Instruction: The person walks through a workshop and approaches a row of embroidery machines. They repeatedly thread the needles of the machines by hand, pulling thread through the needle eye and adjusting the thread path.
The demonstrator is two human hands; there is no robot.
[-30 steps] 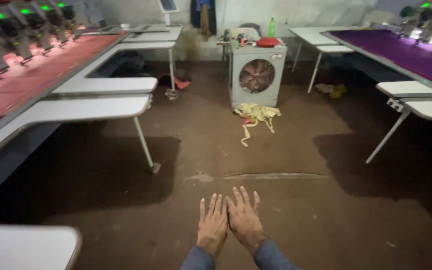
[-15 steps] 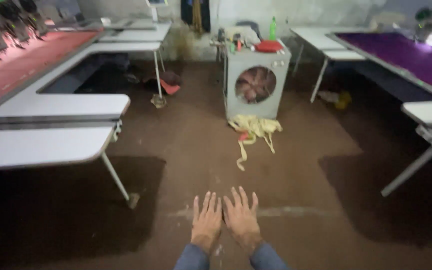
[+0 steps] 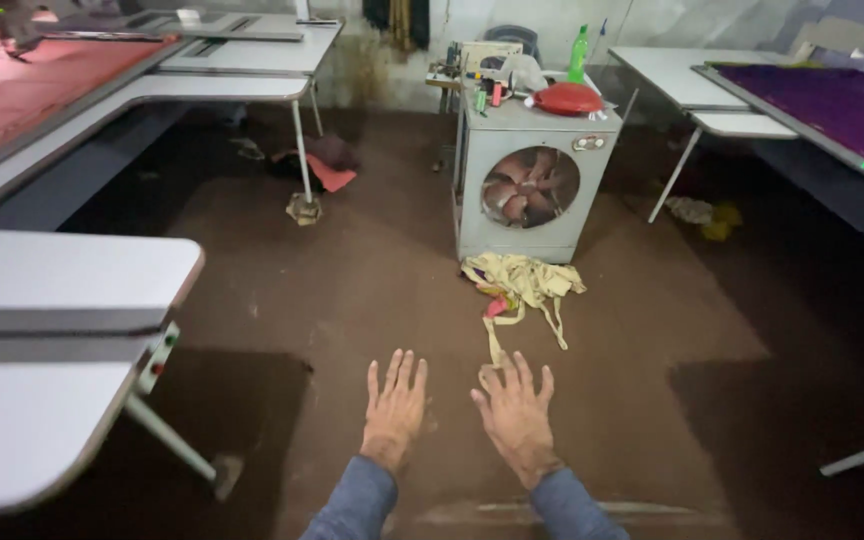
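Observation:
My left hand (image 3: 394, 406) and my right hand (image 3: 517, 415) are stretched out in front of me, palms down, fingers spread, holding nothing. Both sleeves are blue. They hover above the brown floor (image 3: 352, 300). Just beyond my right hand's fingertips lies a pile of yellowish cloth strips (image 3: 522, 285) on the floor, in front of a grey box cooler with a round fan (image 3: 530, 186).
Grey worktables (image 3: 62, 270) with red fabric (image 3: 22, 95) run along the left; a table with purple fabric (image 3: 832, 100) stands at the right. A green bottle (image 3: 578, 55) and a red object (image 3: 567, 98) sit on the cooler. Rags (image 3: 322, 165) lie by a table leg.
The view has moved forward toward the cooler, which now looks larger and nearer. My hands have drifted slightly apart and stay open, palms down.

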